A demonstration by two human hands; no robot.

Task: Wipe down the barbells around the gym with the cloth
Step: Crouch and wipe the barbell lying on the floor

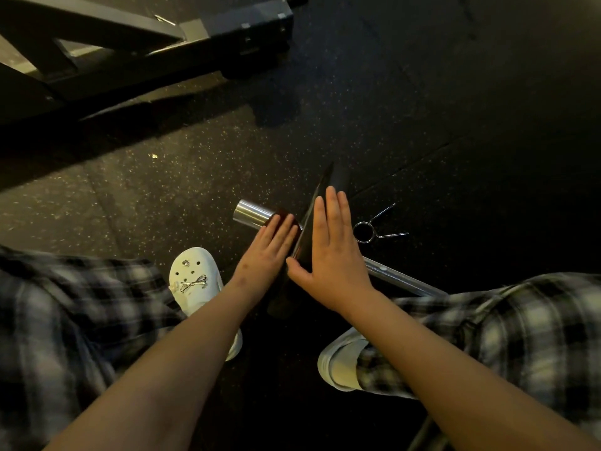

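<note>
A steel barbell lies on the dark rubber floor, its shiny sleeve end pointing up-left and its shaft running down-right under my right leg. A black weight plate stands edge-on on the sleeve. My left hand presses flat on the plate's left face, fingers over the sleeve. My right hand presses flat on the plate's right face, fingers straight and together. No cloth is in view.
A metal spring collar lies on the floor just right of the plate. A dark steel rack base crosses the upper left. My white shoes stand on either side of the bar.
</note>
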